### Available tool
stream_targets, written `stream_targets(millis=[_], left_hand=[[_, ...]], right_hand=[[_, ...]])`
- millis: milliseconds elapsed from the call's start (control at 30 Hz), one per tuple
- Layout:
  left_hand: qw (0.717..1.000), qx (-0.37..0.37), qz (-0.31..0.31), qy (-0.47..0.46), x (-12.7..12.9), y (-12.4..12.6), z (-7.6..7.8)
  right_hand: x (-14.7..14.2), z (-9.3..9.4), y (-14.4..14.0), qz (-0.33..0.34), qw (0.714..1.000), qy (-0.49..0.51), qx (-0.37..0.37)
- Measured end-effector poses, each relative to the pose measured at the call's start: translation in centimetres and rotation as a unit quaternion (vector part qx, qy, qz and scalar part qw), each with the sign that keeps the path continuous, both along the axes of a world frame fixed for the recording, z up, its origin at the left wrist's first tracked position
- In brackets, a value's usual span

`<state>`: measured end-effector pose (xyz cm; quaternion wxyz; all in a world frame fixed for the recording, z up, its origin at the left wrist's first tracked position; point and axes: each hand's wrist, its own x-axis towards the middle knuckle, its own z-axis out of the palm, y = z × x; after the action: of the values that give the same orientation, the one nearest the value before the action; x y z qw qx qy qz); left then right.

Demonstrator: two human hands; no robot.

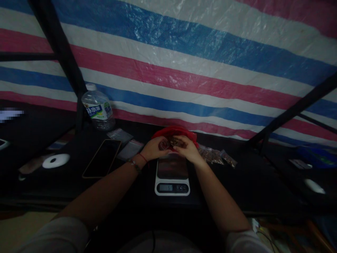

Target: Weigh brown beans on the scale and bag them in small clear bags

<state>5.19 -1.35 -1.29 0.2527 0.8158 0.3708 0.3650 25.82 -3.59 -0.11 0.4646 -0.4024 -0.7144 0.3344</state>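
Small clear bag (pixel 168 143) pinched between left hand (pixel 155 149), right hand (pixel 187 149), above scale (pixel 172 175).

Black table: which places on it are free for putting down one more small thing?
On the black table, one bare patch lies right of the scale, below the filled bags. Another lies between phone and scale, though the left forearm crosses it. Crowded around both hands, the red bag and the bottle.

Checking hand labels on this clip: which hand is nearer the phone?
Left. The left hand is just right of the phone; the right hand lies farther right, above the scale.
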Motion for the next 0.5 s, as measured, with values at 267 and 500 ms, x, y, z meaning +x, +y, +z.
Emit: stream_targets(millis=[267, 500], left_hand=[[0.999, -0.023, 0.021, -0.037, -0.2, 0.0, -0.3], [0.993, -0.059, 0.006, -0.106, -0.3, 0.2, -0.6]], right_hand=[[-2.8, 3.6, 0.7, 0.022, 0.980, -0.179, 0.085], [-2.4, 2.7, 0.7, 0.026, 0.993, -0.106, 0.053]])
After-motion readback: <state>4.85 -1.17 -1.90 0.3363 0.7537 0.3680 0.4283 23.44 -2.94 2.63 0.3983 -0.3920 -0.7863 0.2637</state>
